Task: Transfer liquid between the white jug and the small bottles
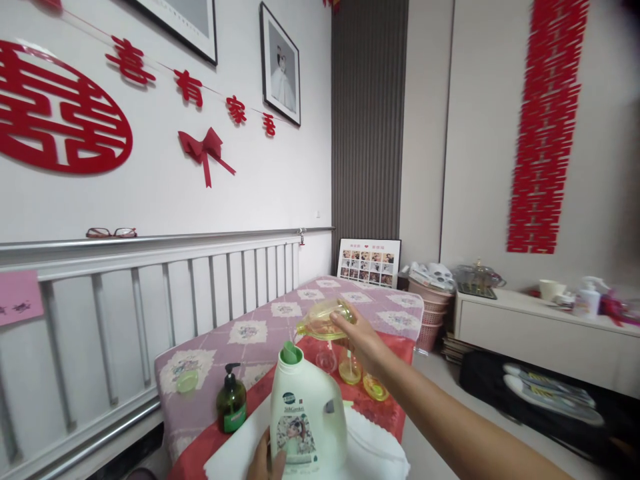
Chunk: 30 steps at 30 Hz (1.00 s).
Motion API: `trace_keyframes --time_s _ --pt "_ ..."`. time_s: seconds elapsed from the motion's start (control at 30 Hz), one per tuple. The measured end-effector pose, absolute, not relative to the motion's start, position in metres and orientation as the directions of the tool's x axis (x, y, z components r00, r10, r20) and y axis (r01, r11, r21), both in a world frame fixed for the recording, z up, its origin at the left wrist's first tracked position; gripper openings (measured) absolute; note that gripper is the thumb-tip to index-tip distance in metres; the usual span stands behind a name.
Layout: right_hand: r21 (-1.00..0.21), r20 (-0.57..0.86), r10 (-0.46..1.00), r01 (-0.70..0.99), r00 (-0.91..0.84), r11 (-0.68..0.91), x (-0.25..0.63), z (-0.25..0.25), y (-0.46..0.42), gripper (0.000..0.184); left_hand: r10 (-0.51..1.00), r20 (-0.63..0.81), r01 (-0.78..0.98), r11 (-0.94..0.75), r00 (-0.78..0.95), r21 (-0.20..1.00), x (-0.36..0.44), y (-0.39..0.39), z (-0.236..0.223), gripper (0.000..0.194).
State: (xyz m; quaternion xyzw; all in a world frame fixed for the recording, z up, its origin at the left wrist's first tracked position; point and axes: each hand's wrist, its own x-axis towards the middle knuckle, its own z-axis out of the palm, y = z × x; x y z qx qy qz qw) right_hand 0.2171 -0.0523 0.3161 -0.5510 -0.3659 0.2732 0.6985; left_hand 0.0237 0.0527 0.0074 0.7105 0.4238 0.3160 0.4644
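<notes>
My left hand (265, 460) is closed round the lower left side of a pale green laundry detergent jug (310, 407), which stands upright with its cap off and a green spout in its neck. My right hand (357, 333) grips a see-through yellow bottle (323, 320), tipped on its side. The bottle's mouth points left, just above the jug's opening; whether liquid is flowing I cannot tell. Left of the jug stands a dark green pump bottle (231, 400). Beyond it lies a pale green cap (187, 381). Under my right hand are a yellow-tinted container (350, 370) and a yellow round piece (375, 387).
A purple patterned cloth (280, 327) and a red cloth (195, 460) cover the table, with a white cloth (375, 443) on top. A white railing (175, 293) runs along the left. Pink baskets (430, 320) and a low cabinet (540, 327) stand at the right.
</notes>
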Motion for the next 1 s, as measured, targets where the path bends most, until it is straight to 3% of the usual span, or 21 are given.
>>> trace_keyframes --time_s 0.13,0.4,1.0 --pt "-0.973 0.172 0.807 -0.032 0.564 0.23 0.21 0.314 -0.057 0.055 0.887 0.077 0.293 -0.231 0.456 0.928 0.024 0.053 0.002 0.081" --pt "-0.97 0.181 0.793 -0.029 0.582 0.242 0.208 0.315 -0.055 0.039 0.88 0.109 0.265 -0.255 0.462 0.93 0.024 0.055 -0.005 0.078" --pt "-0.973 0.218 0.752 0.08 0.622 0.215 0.222 0.312 -0.041 0.065 0.878 0.11 0.274 -0.262 0.467 0.926 0.022 0.053 -0.004 0.075"
